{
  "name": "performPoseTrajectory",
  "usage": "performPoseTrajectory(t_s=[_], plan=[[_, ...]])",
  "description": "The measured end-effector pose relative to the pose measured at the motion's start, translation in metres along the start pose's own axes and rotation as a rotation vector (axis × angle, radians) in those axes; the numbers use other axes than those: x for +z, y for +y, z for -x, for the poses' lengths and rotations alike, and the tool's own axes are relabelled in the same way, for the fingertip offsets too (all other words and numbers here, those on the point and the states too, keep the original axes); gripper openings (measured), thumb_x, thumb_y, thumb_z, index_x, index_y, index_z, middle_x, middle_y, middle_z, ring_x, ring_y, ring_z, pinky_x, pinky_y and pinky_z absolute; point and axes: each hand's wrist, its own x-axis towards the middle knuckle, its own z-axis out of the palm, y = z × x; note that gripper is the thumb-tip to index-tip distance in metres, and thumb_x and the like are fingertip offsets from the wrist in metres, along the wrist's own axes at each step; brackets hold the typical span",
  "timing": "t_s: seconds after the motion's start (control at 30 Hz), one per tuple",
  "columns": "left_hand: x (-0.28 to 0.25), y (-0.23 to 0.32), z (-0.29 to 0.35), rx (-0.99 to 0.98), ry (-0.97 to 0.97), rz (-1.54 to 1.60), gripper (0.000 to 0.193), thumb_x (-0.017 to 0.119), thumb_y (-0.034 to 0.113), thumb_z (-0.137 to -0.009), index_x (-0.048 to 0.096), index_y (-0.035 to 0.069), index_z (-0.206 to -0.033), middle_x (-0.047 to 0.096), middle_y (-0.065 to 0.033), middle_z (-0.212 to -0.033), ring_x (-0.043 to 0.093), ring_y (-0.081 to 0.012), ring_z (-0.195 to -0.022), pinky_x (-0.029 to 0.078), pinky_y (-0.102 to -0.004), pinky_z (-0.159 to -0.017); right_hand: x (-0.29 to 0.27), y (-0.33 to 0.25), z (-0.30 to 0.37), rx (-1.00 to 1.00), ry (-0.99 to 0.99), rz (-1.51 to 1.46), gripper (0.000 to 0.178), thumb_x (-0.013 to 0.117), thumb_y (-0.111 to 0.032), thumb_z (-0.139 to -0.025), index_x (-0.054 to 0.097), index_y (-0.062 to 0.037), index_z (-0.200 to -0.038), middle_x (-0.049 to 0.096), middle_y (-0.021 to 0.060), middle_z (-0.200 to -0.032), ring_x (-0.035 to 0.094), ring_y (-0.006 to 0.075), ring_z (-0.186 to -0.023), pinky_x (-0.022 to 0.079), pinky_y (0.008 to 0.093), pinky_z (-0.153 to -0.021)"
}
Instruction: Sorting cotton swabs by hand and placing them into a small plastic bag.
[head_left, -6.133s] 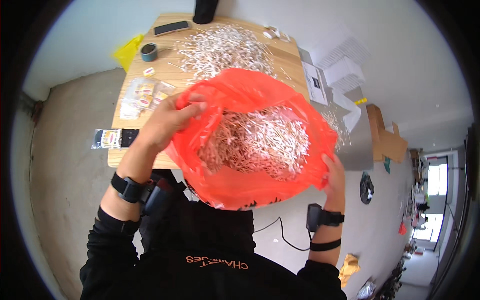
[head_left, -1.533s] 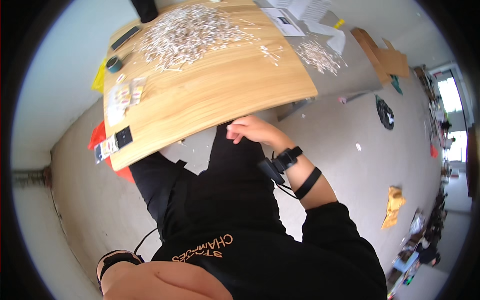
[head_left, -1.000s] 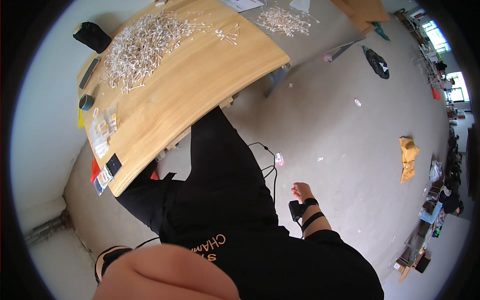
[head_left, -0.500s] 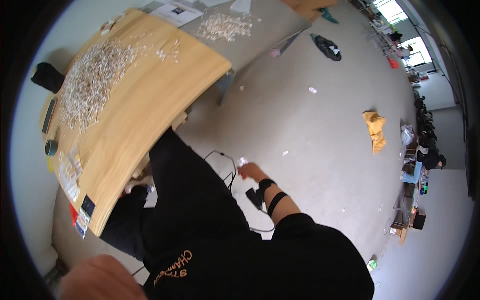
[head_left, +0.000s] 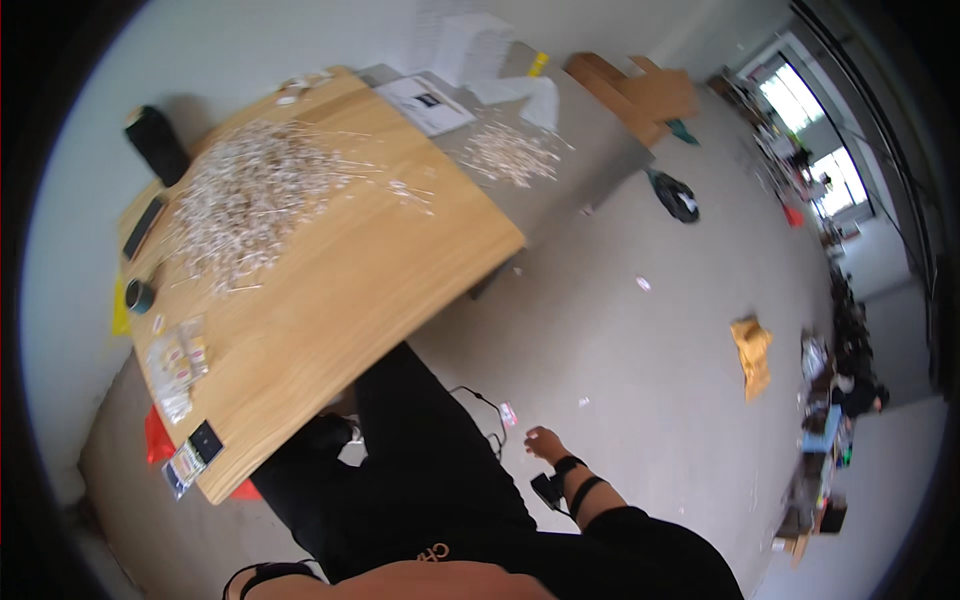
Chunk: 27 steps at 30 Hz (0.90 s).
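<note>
My right hand (head_left: 543, 444) hangs at my right side over the floor, its fingers curled in, and nothing shows in it. Just past its fingers a small pink-and-white packet (head_left: 509, 413) appears to lie on the floor. Bare skin of my left arm (head_left: 440, 582) crosses the bottom edge, large and blurred; the fingers of my left hand are hidden. Ahead to the left, a big heap of white cotton swabs (head_left: 255, 190) lies on the wooden table (head_left: 370, 270), away from both hands. A few loose swabs (head_left: 412, 195) lie to its right.
The table carries a black cylinder (head_left: 157, 145), a tape roll (head_left: 139, 295) and clear plastic packets (head_left: 175, 365). A grey table (head_left: 600, 170) adjoins it, with a smaller swab pile (head_left: 513, 155). A cable (head_left: 485, 400), a yellow bag (head_left: 751, 358) and a black bag (head_left: 674, 197) lie on the floor.
The view has tilted up, so the tables and floor sit lower in the picture. My left arm has shifted from the lower left to the bottom middle. My right hand still hangs at my side.
</note>
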Motion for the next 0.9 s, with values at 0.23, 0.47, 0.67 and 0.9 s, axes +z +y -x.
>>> performPoseTrajectory(t_s=[0.23,0.47,0.67,0.9], plan=[[-0.018,0.019,0.008,0.192,0.175,0.019,0.010,0.071,0.006,-0.082,0.070,-0.002,-0.088,0.064,-0.0121,-0.087,0.061,-0.0179,-0.072,0.047,-0.0241,-0.058,-0.016,-0.026,-0.014,-0.120,-0.026,0.084,0.029,0.065,-0.027,-0.079,0.067,-0.0103,-0.103,0.072,0.0108,-0.089,0.068,0.0284,-0.089,0.052,0.0389,-0.084],[-0.042,0.029,0.010,0.512,0.217,-0.244,0.009,0.068,0.003,-0.080,0.066,-0.001,-0.088,0.061,-0.0108,-0.085,0.057,-0.0138,-0.066,0.046,-0.0219,-0.054,-0.016,-0.076,-0.026,-0.317,-0.028,0.394,0.029,0.066,-0.028,-0.079,0.067,-0.0120,-0.103,0.072,0.0102,-0.086,0.069,0.0279,-0.086,0.053,0.0391,-0.082],[-0.016,0.058,0.033,0.206,0.232,0.225,0.030,0.071,0.023,-0.087,0.064,-0.005,-0.097,0.064,-0.0189,-0.097,0.066,-0.0159,-0.068,0.053,-0.0182,-0.052,-0.019,-0.101,-0.017,-0.453,-0.022,0.458,0.025,0.061,-0.021,-0.082,0.067,-0.0029,-0.098,0.070,0.0139,-0.087,0.069,0.0278,-0.080,0.054,0.0369,-0.074],[-0.016,0.058,0.047,0.290,0.325,-0.103,0.023,0.068,0.018,-0.086,0.063,-0.004,-0.094,0.062,-0.0168,-0.091,0.064,-0.0180,-0.069,0.052,-0.0236,-0.058,-0.027,-0.109,-0.005,-0.408,-0.030,0.449,0.029,0.058,-0.025,-0.083,0.067,-0.0026,-0.098,0.069,0.0144,-0.081,0.068,0.0273,-0.077,0.053,0.0369,-0.069]])
